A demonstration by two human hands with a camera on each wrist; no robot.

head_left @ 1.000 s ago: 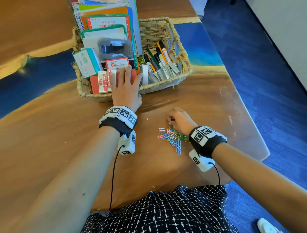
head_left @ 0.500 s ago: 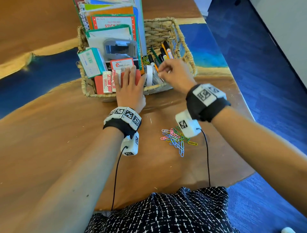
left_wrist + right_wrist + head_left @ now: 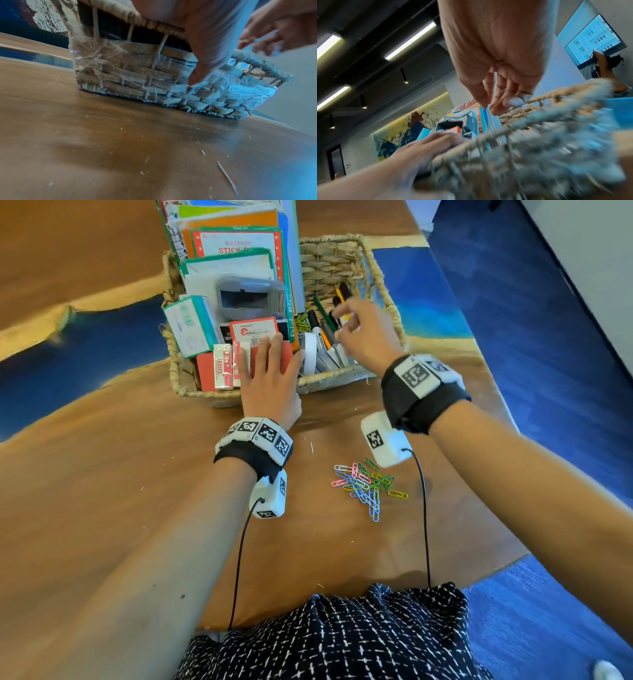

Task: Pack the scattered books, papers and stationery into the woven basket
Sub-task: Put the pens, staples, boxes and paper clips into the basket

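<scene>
The woven basket (image 3: pixel 329 265) stands on the wooden counter (image 3: pixel 102 491), packed with upright books and pads (image 3: pixel 236 241) at the back, small boxes (image 3: pixel 253 332) at the near left and markers (image 3: pixel 325 323) on the right. The left hand (image 3: pixel 270 378) lies flat over the basket's near rim, fingers straight and slightly spread on the boxes, thumb down the outer wall; its grip is slack and has hold of nothing. The right hand (image 3: pixel 364 337) hovers above the marker side, wrist raised and bent downward, fingers loosely curled with thumb and fingertips (image 3: pixel 494 109) drawn near each other. Whether that grip pinches anything I cannot tell; the fingers are blurred. A loose heap of coloured paper clips (image 3: pixel 368 482) lies on the counter, near the person's body and well apart from the basket.
</scene>
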